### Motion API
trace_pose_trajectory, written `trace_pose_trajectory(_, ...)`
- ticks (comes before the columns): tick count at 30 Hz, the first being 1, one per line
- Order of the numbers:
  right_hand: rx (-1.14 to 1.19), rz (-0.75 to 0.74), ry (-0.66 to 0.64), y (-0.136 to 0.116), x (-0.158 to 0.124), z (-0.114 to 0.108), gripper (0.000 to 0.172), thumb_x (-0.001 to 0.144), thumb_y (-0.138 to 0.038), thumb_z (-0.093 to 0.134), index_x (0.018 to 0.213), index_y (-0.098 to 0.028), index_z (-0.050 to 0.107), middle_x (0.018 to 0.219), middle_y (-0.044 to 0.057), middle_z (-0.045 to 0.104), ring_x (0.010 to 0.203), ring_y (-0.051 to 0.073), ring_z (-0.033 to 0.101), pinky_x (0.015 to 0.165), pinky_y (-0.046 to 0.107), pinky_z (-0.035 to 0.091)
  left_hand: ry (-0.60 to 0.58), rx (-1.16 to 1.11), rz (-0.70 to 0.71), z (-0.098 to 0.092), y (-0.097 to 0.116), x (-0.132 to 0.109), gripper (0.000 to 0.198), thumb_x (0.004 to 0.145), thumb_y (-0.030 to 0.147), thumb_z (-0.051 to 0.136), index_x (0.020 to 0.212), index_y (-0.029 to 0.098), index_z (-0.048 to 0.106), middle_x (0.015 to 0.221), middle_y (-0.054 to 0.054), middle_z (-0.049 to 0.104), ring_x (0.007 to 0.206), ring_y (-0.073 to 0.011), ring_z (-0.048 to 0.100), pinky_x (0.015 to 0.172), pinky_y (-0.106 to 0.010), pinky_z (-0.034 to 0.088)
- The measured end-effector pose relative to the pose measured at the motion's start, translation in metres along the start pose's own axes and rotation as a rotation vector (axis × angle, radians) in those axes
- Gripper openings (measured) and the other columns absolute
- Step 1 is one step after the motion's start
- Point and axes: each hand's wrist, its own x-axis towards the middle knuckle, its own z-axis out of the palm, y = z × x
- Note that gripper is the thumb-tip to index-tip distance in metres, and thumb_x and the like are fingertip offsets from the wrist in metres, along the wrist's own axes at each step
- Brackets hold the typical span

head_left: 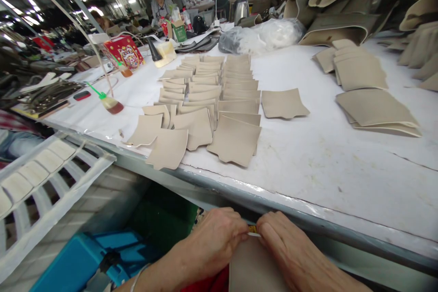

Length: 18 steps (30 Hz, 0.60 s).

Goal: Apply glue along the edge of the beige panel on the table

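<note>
Low in the view, in front of the table edge, my left hand (217, 232) and my right hand (285, 239) are close together, fingers curled and closed on the far end of a beige leather-like piece (255, 269). A pale edge shows between the fingertips, with a small yellow patch (252, 228) just beyond it that I cannot make out. Similar beige pieces (236, 139) lie in overlapping rows on the table ahead. One single piece (284, 103) lies to the right of these rows.
The white-covered table (308, 178) spans the view. Glue bottles (111, 104) and a red box (125, 52) stand left, plastic bags (263, 36) at the back. Stacked beige pieces (376, 109) lie right. A white rack (71, 182) and blue stool-like object (78, 264) are lower left. People sit beyond.
</note>
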Motion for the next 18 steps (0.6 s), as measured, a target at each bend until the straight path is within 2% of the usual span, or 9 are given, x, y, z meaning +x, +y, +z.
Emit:
trace_pose_trajectory(4,-0.028,0.002,0.040,-0.001,0.001,0.001,0.030,0.085,0.004,0.027,0.095,-0.019,0.044,0.089,0.006,0.050,0.077,0.023,0.047,0.067,0.035,0.040,0.024,-0.056,0.002,0.005,0.000,0.002,0.013,0.093,0.021,0.057,0.083,0.018,0.065,0.079,0.000,0.065,0.079,-0.0157,0.055,0.067,-0.026,0.035)
trace_pose_trajectory(8,0.001,0.008,0.096,-0.003,0.001,0.000,0.028,0.090,0.001,0.025,0.087,-0.020,0.043,0.084,0.005,0.052,0.072,0.021,0.049,0.063,0.034,0.040,0.085,-0.141,0.012,0.012,0.002,0.006,0.016,0.092,0.020,0.059,0.077,0.018,0.065,0.073,0.001,0.060,0.078,-0.0142,0.052,0.067,-0.025,0.034)
trace_pose_trajectory(12,0.136,0.153,0.143,-0.004,0.000,-0.007,0.016,0.099,-0.013,0.037,0.090,-0.021,0.047,0.083,0.002,0.056,0.073,0.021,0.054,0.063,0.032,0.043,0.067,-0.222,0.010,0.010,0.006,0.008,0.017,0.092,0.017,0.058,0.077,0.017,0.065,0.072,0.001,0.058,0.076,-0.0132,0.051,0.065,-0.025,0.033)
trace_pose_trajectory(14,0.167,0.204,0.111,-0.006,0.000,-0.015,0.009,0.099,-0.016,0.043,0.099,-0.021,0.051,0.089,0.003,0.059,0.079,0.021,0.057,0.068,0.034,0.046,0.051,-0.233,0.014,0.007,0.007,0.008,0.018,0.094,0.018,0.056,0.078,0.018,0.066,0.072,0.001,0.057,0.077,-0.0136,0.050,0.066,-0.026,0.032)
trace_pose_trajectory(18,0.196,0.225,-0.039,-0.010,-0.001,-0.034,0.018,0.100,-0.016,0.041,0.099,-0.023,0.057,0.094,0.003,0.061,0.087,0.022,0.059,0.077,0.035,0.047,0.023,-0.223,0.011,0.002,0.006,0.007,0.021,0.096,0.020,0.052,0.080,0.019,0.066,0.072,0.001,0.055,0.079,-0.0137,0.049,0.067,-0.026,0.032)
